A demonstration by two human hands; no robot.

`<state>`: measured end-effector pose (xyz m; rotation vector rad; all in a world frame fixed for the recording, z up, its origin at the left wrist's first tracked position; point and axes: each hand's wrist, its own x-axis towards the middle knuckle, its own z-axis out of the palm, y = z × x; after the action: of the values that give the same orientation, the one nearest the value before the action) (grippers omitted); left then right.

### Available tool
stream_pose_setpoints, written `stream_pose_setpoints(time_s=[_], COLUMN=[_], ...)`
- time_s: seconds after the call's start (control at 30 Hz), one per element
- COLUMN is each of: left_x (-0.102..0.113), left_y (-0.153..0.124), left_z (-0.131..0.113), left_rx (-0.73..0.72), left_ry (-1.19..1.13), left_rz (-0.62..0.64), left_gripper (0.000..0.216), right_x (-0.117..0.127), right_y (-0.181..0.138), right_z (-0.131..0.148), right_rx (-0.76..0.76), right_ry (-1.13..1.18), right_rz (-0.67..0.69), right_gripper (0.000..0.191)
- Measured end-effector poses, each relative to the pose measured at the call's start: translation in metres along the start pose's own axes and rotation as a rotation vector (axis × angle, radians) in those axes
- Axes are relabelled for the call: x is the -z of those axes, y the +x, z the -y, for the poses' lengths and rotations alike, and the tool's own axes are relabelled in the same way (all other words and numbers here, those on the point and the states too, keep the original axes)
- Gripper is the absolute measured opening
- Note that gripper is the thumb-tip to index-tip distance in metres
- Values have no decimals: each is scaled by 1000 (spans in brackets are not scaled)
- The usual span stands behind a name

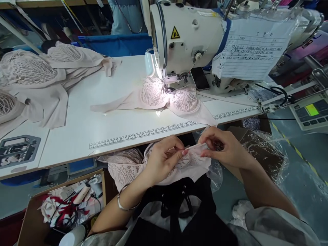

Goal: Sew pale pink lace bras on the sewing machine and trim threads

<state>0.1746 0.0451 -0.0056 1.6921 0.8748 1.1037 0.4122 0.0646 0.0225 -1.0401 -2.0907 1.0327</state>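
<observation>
Over my lap, just below the table's front edge, lies a pale pink lace bra (125, 171). My left hand (166, 157) pinches its fabric edge between thumb and fingers. A short way to the right, my right hand (221, 145) pinches the other end of that edge, so the strip between them is held straight. Another pale pink bra (186, 99) rests on the white table under the needle area of the sewing machine (187, 37), lit by its lamp. One wing of it reaches the table edge near my right hand.
More bras (30, 75) are piled at the table's left, above a grey parts tray (19, 150). A ruler strip (153, 131) runs along the front edge. A phone (200, 78) lies behind the needle. A cardboard box (33, 218) of scraps stands lower left; a control panel (311, 111) sits right.
</observation>
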Motion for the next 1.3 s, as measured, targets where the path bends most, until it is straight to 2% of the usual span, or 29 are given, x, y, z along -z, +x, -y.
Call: stream_pose_setpoints(time_s=[0.13,0.47,0.63,0.73,0.87,0.97,1.07,1.2,1.3], left_x=[-1,-4,-5,-5,-5,-10,-20,-30,-30], left_y=[2,3,4,5,11,18,26,35,38], left_z=[0,2,5,7,2,-8,-14,-12,-6], left_rx=[-33,-30,-14,5,57,81,116,228,344], left_ry=[27,25,3,-19,-40,8,14,-90,-234], left_rz=[2,-16,-18,-13,13,45,43,-32,-38], left_gripper=[16,15,15,15,18,4,14,19,16], right_x=[1,-6,-3,0,4,8,10,12,14], right_y=[0,-1,2,3,3,5,9,12,6], right_z=[-1,4,7,5,8,18,28,28,17], right_rx=[-25,-146,-198,-197,-177,-132,-95,-123,-150], right_ry=[69,135,194,225,201,141,56,28,136], right_rz=[26,-84,-37,-65,-106,-127,-122,-127,-183], right_gripper=[24,13,19,23,26,23,21,25,39])
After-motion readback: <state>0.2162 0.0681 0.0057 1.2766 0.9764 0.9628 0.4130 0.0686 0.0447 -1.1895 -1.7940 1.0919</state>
